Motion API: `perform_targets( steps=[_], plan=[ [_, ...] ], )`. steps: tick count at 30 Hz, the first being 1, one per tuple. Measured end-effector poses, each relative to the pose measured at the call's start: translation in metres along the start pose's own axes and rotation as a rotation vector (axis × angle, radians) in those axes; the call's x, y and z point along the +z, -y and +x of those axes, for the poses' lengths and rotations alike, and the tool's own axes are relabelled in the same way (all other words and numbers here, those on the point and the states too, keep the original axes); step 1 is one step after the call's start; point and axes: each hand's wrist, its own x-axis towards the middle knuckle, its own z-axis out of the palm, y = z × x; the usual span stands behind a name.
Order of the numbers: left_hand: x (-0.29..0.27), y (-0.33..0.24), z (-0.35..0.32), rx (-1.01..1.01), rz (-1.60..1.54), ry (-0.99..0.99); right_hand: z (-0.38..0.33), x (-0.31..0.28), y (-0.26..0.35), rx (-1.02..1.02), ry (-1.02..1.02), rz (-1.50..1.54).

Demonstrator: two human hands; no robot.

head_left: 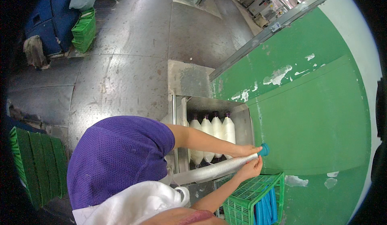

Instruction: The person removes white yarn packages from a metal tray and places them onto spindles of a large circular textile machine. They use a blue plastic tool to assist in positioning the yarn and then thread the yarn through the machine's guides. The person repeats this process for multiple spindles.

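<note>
Both my hands hold one long white yarn bobbin [217, 169] with a teal tube end [264, 149]. My left hand [245, 149] grips it from above near the teal tip. My right hand [250, 169] holds it from below at the same end. The bobbin lies slanted, its tip against the green machine panel [314, 120]. Just behind it, several white bobbins with purple tips [213, 134] stand side by side in a metal bin [179, 112]. My purple shirt shoulder [117, 156] and a white cloth [141, 205] fill the lower left.
A green plastic crate [250, 196] with blue tubes [266, 207] sits under my hands. Stacked green crates [84, 29] and a blue cart [52, 15] stand at the far left. More green crates [36, 164] are at my left. The grey floor [129, 63] stretches ahead.
</note>
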Motion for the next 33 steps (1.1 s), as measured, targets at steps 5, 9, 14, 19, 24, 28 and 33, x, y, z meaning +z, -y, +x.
perform_targets(
  steps=[5,9,14,19,24,28,33],
  plan=[
    [-0.014,0.012,-0.013,-0.051,0.013,-0.027,-0.066,0.004,-0.011,0.004,0.017,0.146],
    [-0.041,0.046,-0.089,-0.27,-0.036,-0.065,-0.179,-0.001,-0.022,0.294,0.18,0.094],
    [-0.056,0.107,-0.21,-0.703,-0.093,-0.126,-0.27,-0.028,-0.036,0.738,0.436,0.466],
    [-0.07,0.073,-0.208,-0.644,-0.003,-0.299,-0.278,-0.048,-0.026,0.641,0.491,0.348],
    [-0.135,0.015,-0.119,-0.277,-0.064,-0.614,-0.245,-0.045,0.016,0.637,0.635,0.002],
    [-0.139,0.024,-0.087,-0.198,0.099,-0.163,-0.169,-0.034,0.03,0.321,0.402,0.137],
    [-0.095,0.037,-0.085,0.04,0.565,0.265,-0.058,-0.049,0.039,-0.613,0.475,-0.667]
  ],
)
